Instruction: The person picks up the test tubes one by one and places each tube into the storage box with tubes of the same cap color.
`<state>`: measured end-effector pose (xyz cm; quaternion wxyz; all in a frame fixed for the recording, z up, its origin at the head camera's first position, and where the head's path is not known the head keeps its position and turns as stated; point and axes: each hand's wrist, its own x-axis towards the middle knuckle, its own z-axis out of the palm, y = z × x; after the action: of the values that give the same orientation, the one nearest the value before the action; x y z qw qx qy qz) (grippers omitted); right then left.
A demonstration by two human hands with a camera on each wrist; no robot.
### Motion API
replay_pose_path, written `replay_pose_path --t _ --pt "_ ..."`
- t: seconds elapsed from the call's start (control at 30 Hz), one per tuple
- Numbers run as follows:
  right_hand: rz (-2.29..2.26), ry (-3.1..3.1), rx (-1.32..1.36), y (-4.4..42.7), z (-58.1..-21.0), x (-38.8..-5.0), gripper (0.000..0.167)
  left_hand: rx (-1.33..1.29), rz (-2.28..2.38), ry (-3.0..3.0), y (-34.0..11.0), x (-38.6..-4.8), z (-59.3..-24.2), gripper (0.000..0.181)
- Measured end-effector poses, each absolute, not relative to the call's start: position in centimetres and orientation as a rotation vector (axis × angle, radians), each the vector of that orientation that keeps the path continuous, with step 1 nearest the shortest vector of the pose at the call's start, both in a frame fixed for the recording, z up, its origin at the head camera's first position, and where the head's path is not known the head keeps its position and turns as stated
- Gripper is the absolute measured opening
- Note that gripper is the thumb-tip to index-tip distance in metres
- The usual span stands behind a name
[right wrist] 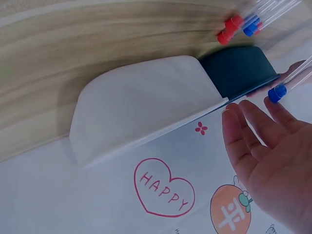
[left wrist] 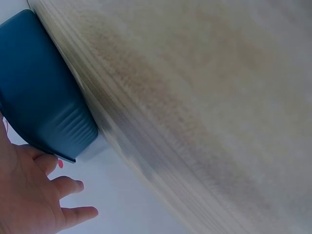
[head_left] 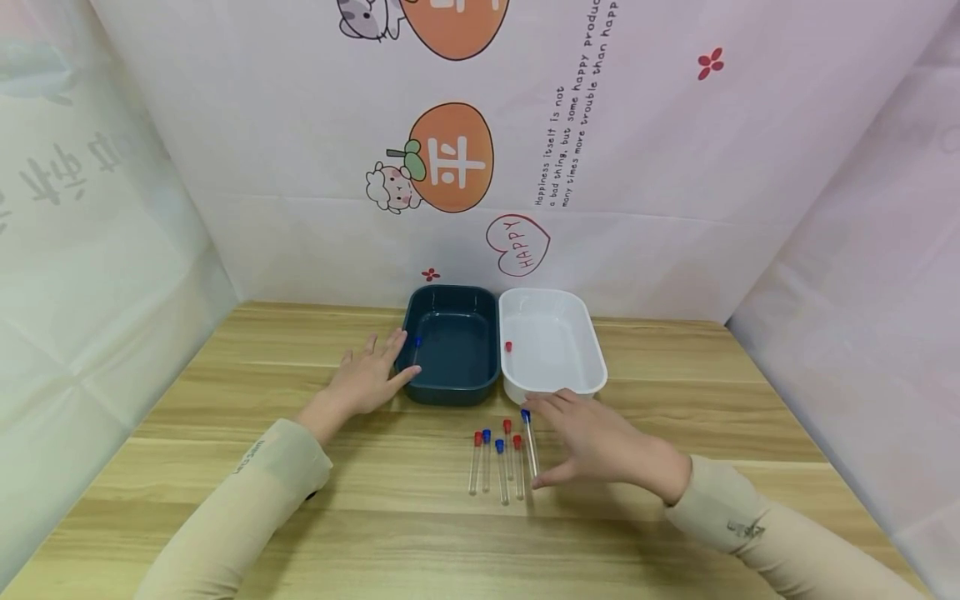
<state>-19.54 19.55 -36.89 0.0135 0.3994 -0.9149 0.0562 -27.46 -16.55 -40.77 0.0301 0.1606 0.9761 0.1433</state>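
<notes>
My left hand (head_left: 365, 379) rests at the left rim of the dark blue tray (head_left: 450, 392), fingers spread; in the left wrist view its fingers (left wrist: 66, 187) touch or nearly touch the tray's edge (left wrist: 46, 97). My right hand (head_left: 600, 437) holds a blue-capped clear tube (head_left: 532, 446) between thumb and fingers, just in front of the white tray (head_left: 555, 387). In the right wrist view a fingertip meets the blue cap (right wrist: 277, 93); the thumb is hidden there. A blue cap (head_left: 418, 342) shows in the dark tray and a red cap (head_left: 508, 347) in the white one.
Several other tubes, with red (head_left: 477, 439) or blue caps (head_left: 499, 447), lie on the wooden table (head_left: 405, 533) left of my right hand. The two trays stand side by side against a printed cloth backdrop (head_left: 637, 233).
</notes>
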Motion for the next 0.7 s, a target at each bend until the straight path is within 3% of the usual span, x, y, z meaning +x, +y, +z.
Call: replay_pose_path --t 0.7 --pt "0.246 -2.809 1.248 17.4 -34.3 -21.7 0.1 0.482 0.481 2.998 -16.5 -27.4 -40.7 0.082"
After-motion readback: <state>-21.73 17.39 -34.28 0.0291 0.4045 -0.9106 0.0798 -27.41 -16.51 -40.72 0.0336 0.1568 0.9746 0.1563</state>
